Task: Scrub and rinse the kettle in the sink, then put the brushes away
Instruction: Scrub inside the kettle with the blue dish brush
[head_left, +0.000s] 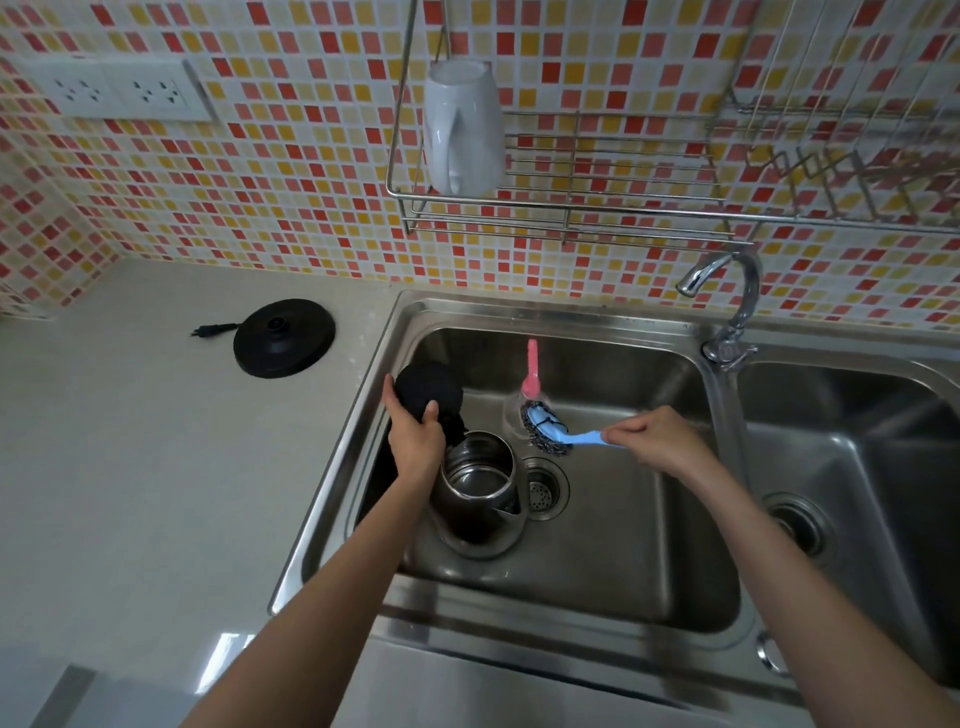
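Observation:
A steel kettle (480, 486) stands in the left sink basin (623, 561) with its black lid (426, 387) flipped open. My left hand (413, 434) grips that lid from behind. My right hand (652, 439) pinches the blue handle of a steel-wool brush (550, 431), whose wiry head hovers just right of the kettle's mouth. A second brush with a pink handle (532, 369) and clear bristles lies against the basin's back wall, behind the blue one.
The kettle's black base (283, 338) with its plug sits on the counter left of the sink. A tap (727, 291) rises between the two basins. A wire rack (571, 208) on the tiled wall holds an upturned white jug (465, 127). The drain strainer (543, 491) lies right of the kettle.

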